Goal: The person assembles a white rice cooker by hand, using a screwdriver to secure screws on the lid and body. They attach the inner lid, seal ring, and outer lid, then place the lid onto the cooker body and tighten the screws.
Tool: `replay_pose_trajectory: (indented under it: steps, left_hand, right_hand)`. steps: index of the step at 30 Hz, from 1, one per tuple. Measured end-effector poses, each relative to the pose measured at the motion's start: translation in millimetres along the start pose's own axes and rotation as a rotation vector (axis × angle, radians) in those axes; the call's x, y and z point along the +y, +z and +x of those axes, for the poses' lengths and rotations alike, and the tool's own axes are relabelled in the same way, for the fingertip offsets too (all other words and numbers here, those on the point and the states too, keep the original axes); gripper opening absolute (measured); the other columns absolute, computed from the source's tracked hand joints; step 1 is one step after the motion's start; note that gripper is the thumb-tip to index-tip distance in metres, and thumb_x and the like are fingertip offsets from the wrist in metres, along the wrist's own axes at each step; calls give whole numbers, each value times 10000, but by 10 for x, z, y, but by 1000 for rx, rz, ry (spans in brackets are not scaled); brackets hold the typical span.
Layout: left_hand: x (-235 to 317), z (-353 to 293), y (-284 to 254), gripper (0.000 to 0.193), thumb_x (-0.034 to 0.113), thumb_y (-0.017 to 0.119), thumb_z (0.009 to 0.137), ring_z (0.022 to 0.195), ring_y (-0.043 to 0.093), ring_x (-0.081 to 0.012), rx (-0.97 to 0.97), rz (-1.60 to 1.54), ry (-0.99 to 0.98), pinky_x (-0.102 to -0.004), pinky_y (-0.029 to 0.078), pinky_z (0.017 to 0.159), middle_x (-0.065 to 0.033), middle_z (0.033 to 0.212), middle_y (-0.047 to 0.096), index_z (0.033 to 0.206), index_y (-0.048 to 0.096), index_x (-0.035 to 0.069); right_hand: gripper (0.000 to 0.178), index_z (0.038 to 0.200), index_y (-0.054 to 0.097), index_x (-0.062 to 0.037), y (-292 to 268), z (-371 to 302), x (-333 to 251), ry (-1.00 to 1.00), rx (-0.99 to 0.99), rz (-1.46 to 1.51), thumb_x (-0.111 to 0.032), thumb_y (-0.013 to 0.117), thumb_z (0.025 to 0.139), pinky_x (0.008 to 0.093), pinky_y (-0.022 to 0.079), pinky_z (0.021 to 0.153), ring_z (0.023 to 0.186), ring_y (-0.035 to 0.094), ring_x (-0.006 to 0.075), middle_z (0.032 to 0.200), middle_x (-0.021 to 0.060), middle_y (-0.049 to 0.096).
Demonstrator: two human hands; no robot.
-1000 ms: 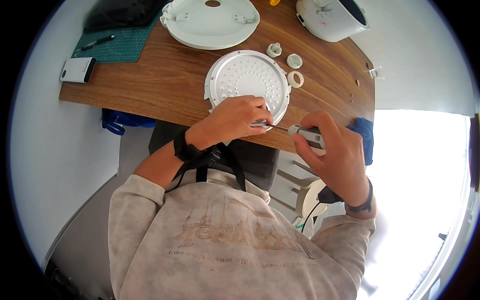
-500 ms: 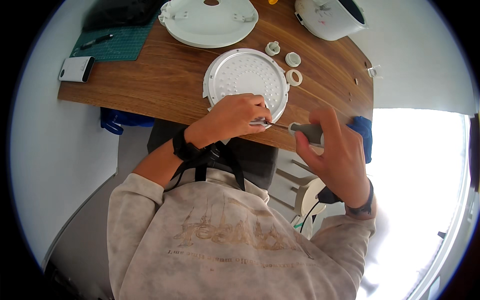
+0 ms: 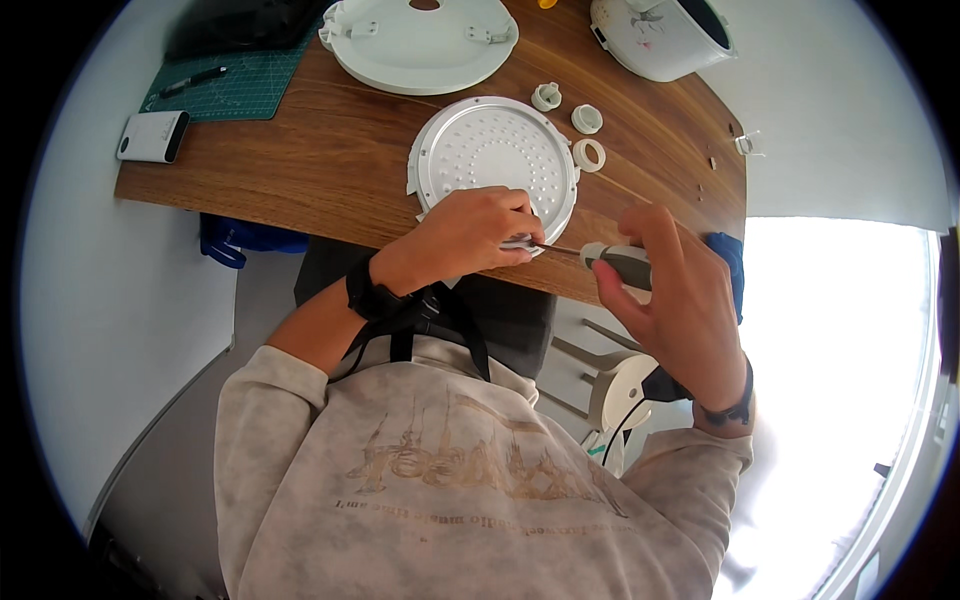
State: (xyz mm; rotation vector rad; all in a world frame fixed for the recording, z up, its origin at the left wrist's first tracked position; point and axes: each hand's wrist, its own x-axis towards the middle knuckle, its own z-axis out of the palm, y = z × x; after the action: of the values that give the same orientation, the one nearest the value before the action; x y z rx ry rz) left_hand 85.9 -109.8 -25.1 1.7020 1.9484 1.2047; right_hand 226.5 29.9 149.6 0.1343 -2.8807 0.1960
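Note:
A round white lid piece with a dimpled metal plate (image 3: 500,150) lies near the table's front edge. My left hand (image 3: 480,230) rests over its near rim, fingers bent and closed on a small pale part (image 3: 516,242). Whether that part belongs to the lid piece I cannot tell. In my right hand (image 3: 690,310) is a screwdriver (image 3: 628,268) with a grey and white handle, held nearly level. Its thin shaft runs left to the pale part at my left fingertips, and my fingers hide the tip.
Behind lies a larger white cover (image 3: 420,55). Two small round caps (image 3: 587,119) and a pale ring (image 3: 588,155) sit right of the plate. A rice cooker body (image 3: 660,40) stands far right. At left are a green cutting mat (image 3: 235,95), a pen-like tool (image 3: 194,82) and a white power bank (image 3: 152,137).
My right hand and the screwdriver handle have shifted slightly to the right, and the handle has turned in my fingers. My left hand and the lid piece stay put.

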Motion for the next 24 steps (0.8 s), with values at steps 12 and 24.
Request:
replay_pose_trajectory:
  steps: [12, 24]
  left_hand:
    - [6, 5, 4, 166, 216, 792, 851, 891, 658, -204, 7, 5, 15, -353, 541, 760, -3, 998, 650, 1003, 765, 154]
    - [21, 18, -29, 116, 238, 744, 891, 880, 659, -218, 25, -29, -1, -376, 527, 740, -28, 921, 643, 944, 766, 138]
  right_hand:
    - [211, 1004, 584, -96, -27, 47, 2, -53, -54, 97, -179, 750, 906, 381, 461, 483, 598, 615, 246, 785, 48, 599]
    - [195, 940, 580, -25, 56, 82, -56, -155, -26, 301, -56, 744, 839, 356, 460, 499, 626, 608, 268, 864, 83, 578]
